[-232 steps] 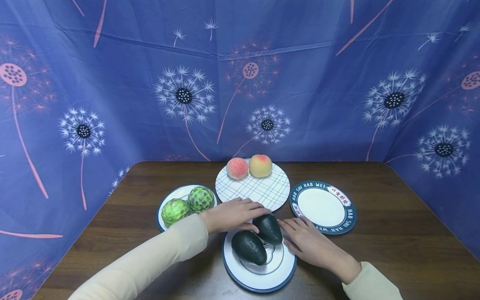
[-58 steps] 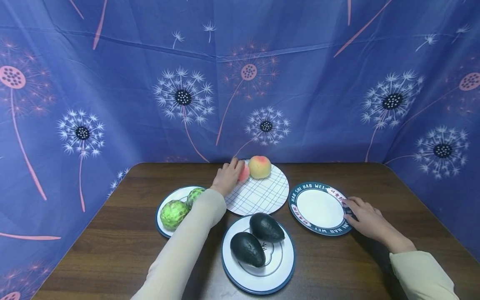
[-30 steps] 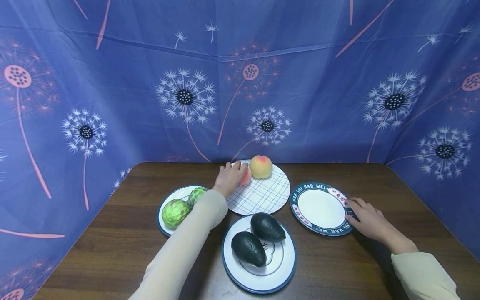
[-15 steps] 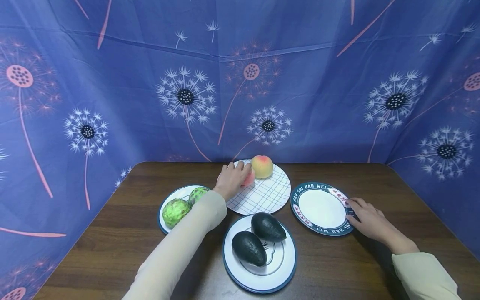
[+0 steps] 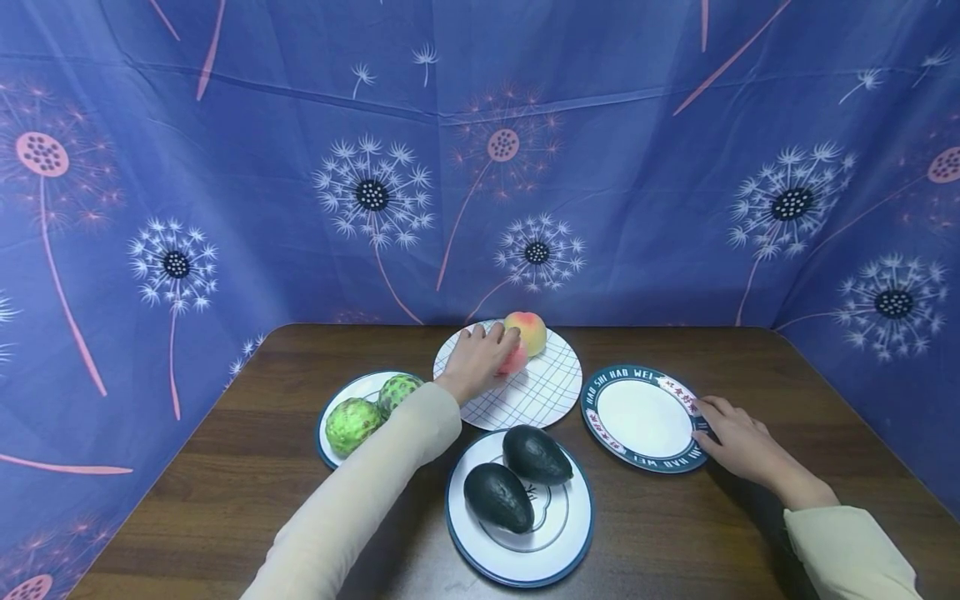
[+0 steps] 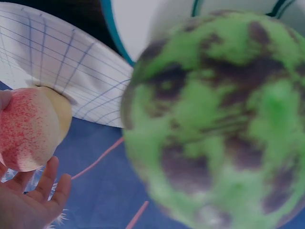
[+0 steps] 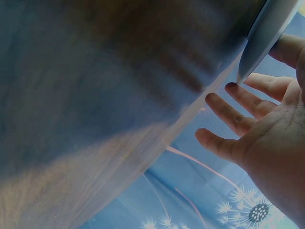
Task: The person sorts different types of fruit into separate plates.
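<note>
My left hand (image 5: 480, 360) grips a red-speckled peach (image 5: 513, 358) over the blue-checked plate (image 5: 551, 396). In the left wrist view the thumb and fingers are around this peach (image 6: 28, 129). Just behind it, a yellow peach with a red top (image 5: 527, 332) is partly covered by the hand. My right hand (image 5: 742, 442) rests at the right rim of a plate with a dark green lettered border (image 5: 645, 458), its fingers extended and relaxed. From the right wrist, the fingertips (image 7: 212, 100) show close to the plate's edge (image 7: 267, 38).
Two dark avocados (image 5: 498, 497) lie on a blue-rimmed white plate (image 5: 517, 571) at the front middle. Another blue-rimmed plate (image 5: 324, 446) at the left bears two bumpy green custard apples (image 5: 352, 425), partly behind my left sleeve. A blue dandelion-print cloth (image 5: 637, 208) hangs behind the wooden table (image 5: 225, 500).
Earlier both hands were at the avocados. My left hand then went to the speckled peach and has since shifted it right, against the yellow one in view. My right hand moved to the green-bordered plate and stayed.
</note>
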`<state>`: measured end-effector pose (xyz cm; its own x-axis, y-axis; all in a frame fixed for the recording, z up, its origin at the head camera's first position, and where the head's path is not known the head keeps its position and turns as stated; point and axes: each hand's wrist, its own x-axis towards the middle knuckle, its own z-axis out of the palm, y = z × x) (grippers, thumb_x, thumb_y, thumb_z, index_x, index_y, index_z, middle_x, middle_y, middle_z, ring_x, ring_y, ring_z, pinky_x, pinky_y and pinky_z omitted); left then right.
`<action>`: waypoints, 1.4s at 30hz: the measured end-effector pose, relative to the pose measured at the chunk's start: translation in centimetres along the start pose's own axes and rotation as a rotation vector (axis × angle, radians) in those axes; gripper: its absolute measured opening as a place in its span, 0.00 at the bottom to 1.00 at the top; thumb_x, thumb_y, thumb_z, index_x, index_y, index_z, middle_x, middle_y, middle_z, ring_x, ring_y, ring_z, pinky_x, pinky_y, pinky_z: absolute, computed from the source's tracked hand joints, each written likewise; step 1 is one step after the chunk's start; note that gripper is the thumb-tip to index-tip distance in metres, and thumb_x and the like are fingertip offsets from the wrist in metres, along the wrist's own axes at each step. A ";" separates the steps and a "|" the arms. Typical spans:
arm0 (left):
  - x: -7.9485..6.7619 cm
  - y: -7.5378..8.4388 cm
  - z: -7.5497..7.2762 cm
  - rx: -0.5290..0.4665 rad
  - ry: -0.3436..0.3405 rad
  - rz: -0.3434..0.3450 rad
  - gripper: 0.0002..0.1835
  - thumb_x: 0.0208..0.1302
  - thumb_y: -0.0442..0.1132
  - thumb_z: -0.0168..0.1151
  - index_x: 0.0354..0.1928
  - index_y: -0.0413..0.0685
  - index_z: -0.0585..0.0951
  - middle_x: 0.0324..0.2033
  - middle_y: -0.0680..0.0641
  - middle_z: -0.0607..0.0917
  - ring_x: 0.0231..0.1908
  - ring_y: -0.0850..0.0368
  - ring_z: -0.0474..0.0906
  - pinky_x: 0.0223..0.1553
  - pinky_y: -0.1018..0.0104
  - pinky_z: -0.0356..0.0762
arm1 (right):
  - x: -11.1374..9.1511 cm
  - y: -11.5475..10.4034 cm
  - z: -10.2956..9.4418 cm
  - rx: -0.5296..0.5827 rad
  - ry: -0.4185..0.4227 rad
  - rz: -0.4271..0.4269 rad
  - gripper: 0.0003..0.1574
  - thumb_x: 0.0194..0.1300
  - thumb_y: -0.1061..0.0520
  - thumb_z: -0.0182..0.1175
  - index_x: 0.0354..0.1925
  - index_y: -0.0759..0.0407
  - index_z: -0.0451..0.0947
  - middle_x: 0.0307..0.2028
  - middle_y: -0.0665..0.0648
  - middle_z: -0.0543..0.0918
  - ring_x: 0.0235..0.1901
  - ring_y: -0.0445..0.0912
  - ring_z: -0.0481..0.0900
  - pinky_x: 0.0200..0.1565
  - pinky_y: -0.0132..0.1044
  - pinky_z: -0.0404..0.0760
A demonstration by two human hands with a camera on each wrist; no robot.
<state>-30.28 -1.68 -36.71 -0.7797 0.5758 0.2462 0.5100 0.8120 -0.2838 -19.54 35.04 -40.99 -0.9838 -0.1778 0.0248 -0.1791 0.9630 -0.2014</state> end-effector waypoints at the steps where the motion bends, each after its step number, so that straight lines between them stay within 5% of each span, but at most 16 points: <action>1: 0.1 0.2 0.0 0.001 0.005 0.005 0.40 0.48 0.58 0.66 0.59 0.55 0.59 0.51 0.47 0.71 0.46 0.46 0.73 0.49 0.53 0.74 | 0.0 0.0 0.0 0.000 0.001 0.000 0.37 0.61 0.53 0.54 0.61 0.74 0.59 0.57 0.76 0.60 0.54 0.72 0.59 0.49 0.72 0.57; 25: 1.7 5.8 -2.4 -0.017 0.016 0.168 0.42 0.50 0.60 0.63 0.64 0.57 0.56 0.56 0.50 0.69 0.49 0.51 0.73 0.49 0.56 0.74 | 0.0 -0.1 0.0 -0.005 0.003 0.000 0.37 0.60 0.53 0.55 0.61 0.73 0.59 0.57 0.76 0.61 0.55 0.72 0.59 0.49 0.72 0.58; 42: 2.8 9.8 -4.1 -0.006 -0.082 0.265 0.44 0.52 0.60 0.61 0.67 0.60 0.51 0.59 0.53 0.67 0.54 0.52 0.69 0.56 0.58 0.70 | 0.0 0.1 0.1 -0.010 -0.001 0.004 0.38 0.61 0.52 0.55 0.61 0.74 0.59 0.57 0.76 0.61 0.54 0.72 0.60 0.49 0.72 0.59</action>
<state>-25.99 8.29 -35.03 -0.6452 0.7589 0.0879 0.7024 0.6345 -0.3225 -19.55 35.11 -41.13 -0.9845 -0.1738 0.0225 -0.1749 0.9657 -0.1921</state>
